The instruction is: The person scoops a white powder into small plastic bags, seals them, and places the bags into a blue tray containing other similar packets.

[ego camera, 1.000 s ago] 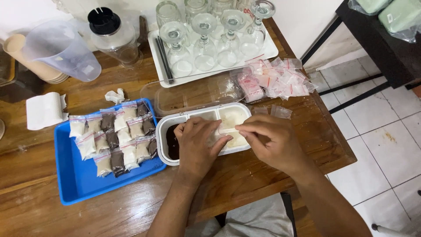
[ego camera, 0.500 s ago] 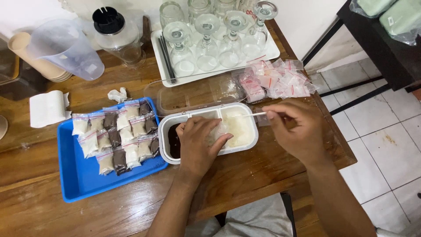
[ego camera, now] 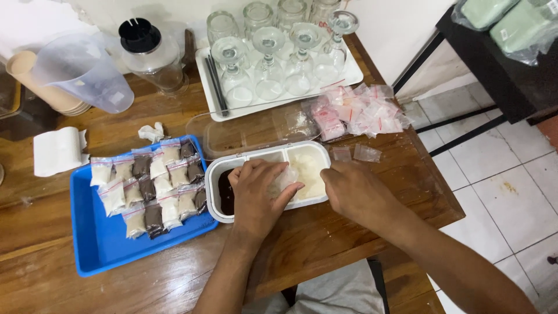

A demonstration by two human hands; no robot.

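Observation:
A white two-compartment container (ego camera: 215, 168) sits on the wooden table, dark powder on its left side, white powder on its right. My left hand (ego camera: 256, 195) rests over it and holds a small clear plastic bag (ego camera: 283, 178) above the white powder. My right hand (ego camera: 354, 195) is at the container's right edge with fingers curled; what they hold is hidden. To the left, a blue tray (ego camera: 99, 244) carries several small filled bags (ego camera: 152, 183) of white and brown powder.
A pile of empty small bags (ego camera: 357, 110) lies behind the container, beside a clear lid (ego camera: 250, 131). A white tray of upturned glasses (ego camera: 279, 52), a jar with a black lid (ego camera: 148, 55), a plastic jug (ego camera: 81, 72) and folded tissue (ego camera: 58, 151) stand further back. The table edge is at right.
My right hand has come down from above the container's far right corner to its near right edge. My left hand stays over the container with the small bag.

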